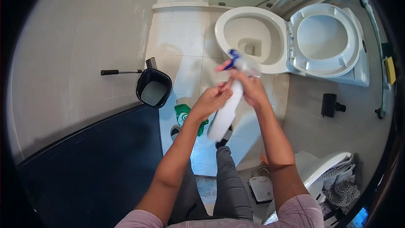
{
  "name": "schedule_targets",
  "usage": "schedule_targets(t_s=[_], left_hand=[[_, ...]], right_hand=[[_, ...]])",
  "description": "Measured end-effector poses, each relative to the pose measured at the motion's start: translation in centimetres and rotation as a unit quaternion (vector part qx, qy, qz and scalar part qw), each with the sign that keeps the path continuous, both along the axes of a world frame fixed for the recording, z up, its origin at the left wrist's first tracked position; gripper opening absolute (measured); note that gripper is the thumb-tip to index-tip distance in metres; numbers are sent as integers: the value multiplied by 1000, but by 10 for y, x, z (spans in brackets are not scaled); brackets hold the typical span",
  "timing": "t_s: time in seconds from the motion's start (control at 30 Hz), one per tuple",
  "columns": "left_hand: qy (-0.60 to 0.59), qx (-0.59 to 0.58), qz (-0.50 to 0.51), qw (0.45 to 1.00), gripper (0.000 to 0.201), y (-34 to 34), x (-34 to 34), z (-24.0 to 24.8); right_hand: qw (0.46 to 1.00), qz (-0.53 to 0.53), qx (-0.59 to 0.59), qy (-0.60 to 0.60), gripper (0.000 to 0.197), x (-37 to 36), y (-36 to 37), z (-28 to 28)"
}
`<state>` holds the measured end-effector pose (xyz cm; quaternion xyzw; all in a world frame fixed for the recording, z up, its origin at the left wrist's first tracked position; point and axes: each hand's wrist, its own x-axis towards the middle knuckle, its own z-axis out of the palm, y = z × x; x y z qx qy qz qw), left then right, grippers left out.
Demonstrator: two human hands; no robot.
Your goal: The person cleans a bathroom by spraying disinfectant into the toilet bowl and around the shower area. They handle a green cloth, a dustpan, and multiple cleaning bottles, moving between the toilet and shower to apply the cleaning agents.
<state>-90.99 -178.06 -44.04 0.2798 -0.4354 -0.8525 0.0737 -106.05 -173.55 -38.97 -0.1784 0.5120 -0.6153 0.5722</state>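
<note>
One dark panel [90, 169] fills the space farthest left of the toilet [278, 68]. A handled tool [122, 71] and, just beside it, a black bucket [154, 95] with liquid in it come next, also left of the toilet. Nearer, below and left of the toilet, lies a green bag [182, 110]. The left hand [211, 102], left of the toilet's lower edge, has its fingers bent, the thumb against the upper body of the bottle [225, 118]; whether they truly grip is too blurred to tell. The white bottle slants up toward the toilet bowl, most of its body jutting out below the fingers, its blue trigger above them. The right hand [252, 88], right of it, is closed around the neck. Right of the hands, below the toilet, are a white sink [322, 169] and a grey towel [344, 185].
</note>
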Motion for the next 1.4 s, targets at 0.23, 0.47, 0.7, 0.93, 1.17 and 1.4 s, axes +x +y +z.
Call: schedule_targets(t_s=[0.23, 0.47, 0.7, 0.93, 1.17, 1.4], left_hand=[[-223, -206, 89, 949, 28, 33, 90, -19], [-407, -160, 96, 894, 26, 105, 228, -3], [-463, -104, 110, 873, 26, 155, 285, -14], [-401, -25, 134, 906, 26, 158, 255, -35], [-368, 11, 130, 921, 26, 149, 222, -61], [-367, -17, 122, 922, 25, 147, 215, -73]], right_hand=[[927, -241, 206, 198, 28, -95, -11, -69], [850, -172, 328, 375, 39, -135, -27, -108], [855, -190, 311, 369, 42, -151, -23, -115], [794, -197, 379, 432, 48, -155, -12, -108], [771, -183, 422, 440, 41, -169, 2, -112], [764, -171, 435, 444, 36, -171, 14, -120]])
